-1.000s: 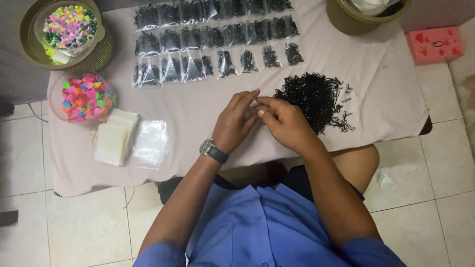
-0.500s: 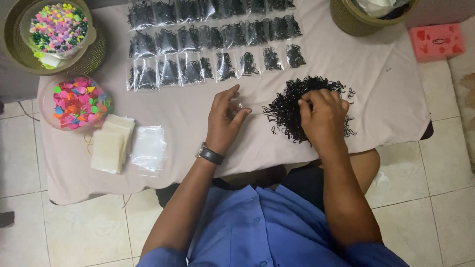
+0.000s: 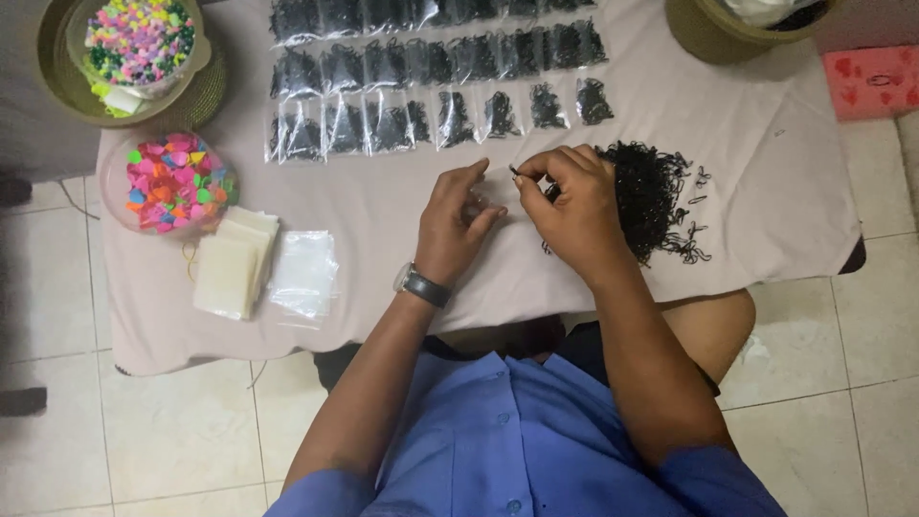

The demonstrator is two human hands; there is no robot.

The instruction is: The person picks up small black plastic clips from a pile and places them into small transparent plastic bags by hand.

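My left hand (image 3: 455, 225), with a watch at the wrist, holds a small clear plastic bag (image 3: 496, 190) just above the cloth-covered table (image 3: 766, 172). My right hand (image 3: 574, 206) pinches a few small black pieces at the bag's mouth. A loose heap of small black pieces (image 3: 656, 196) lies directly right of my right hand. Rows of filled clear bags with black pieces (image 3: 421, 81) are laid out beyond both hands.
A stack of empty clear bags (image 3: 304, 273) and a pale stack (image 3: 230, 268) lie at the left. A clear tub of colourful pieces (image 3: 172, 182) and another tub in a woven basket (image 3: 134, 43) sit far left. A basket (image 3: 737, 29) and red box (image 3: 876, 81) stand at the right.
My right hand went to the black heap, then came back left to the bag with a few black pieces. My left hand kept hold of the bag.
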